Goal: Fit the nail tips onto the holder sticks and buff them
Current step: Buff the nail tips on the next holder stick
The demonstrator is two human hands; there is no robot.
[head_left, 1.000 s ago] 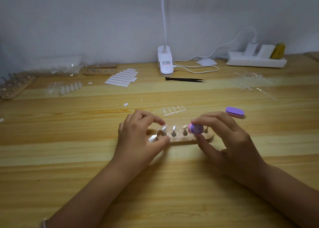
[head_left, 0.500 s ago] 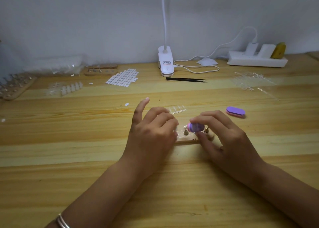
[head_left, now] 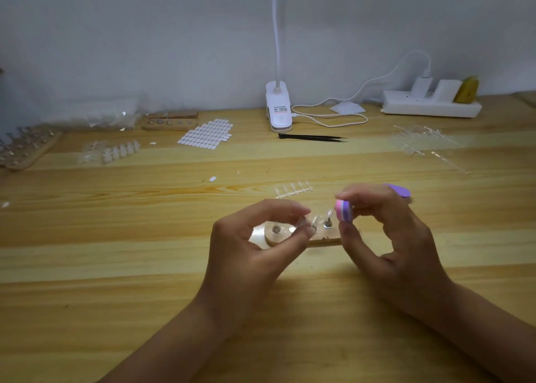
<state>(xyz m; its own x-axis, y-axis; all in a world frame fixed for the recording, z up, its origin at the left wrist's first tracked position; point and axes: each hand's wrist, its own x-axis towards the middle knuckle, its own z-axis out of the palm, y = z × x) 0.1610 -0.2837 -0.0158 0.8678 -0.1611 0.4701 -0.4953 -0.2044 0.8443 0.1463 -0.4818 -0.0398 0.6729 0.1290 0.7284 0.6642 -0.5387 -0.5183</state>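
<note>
A small wooden holder base (head_left: 275, 237) lies on the table in front of me, with short metal holder sticks standing in it. My left hand (head_left: 249, 252) pinches one holder stick with a clear nail tip (head_left: 307, 223) between thumb and forefinger, just above the base. My right hand (head_left: 388, 237) grips a small pink and purple buffer block (head_left: 343, 210) beside another upright stick with a nail tip (head_left: 327, 220). The right end of the base is hidden behind my right hand.
An emptied clear sprue (head_left: 294, 190) lies behind the base, a second purple buffer (head_left: 400, 190) to its right. Farther back: black tweezers (head_left: 311, 137), a clip lamp (head_left: 278, 110), a sticker sheet (head_left: 207, 134), nail tip strips (head_left: 120, 152), more wooden holders (head_left: 169, 120), a power strip (head_left: 429, 104).
My left hand has drawn back from covering the base and now pinches one stick, leaving the base's left end exposed. My right hand has lifted the buffer block slightly and turned it edge-on.
</note>
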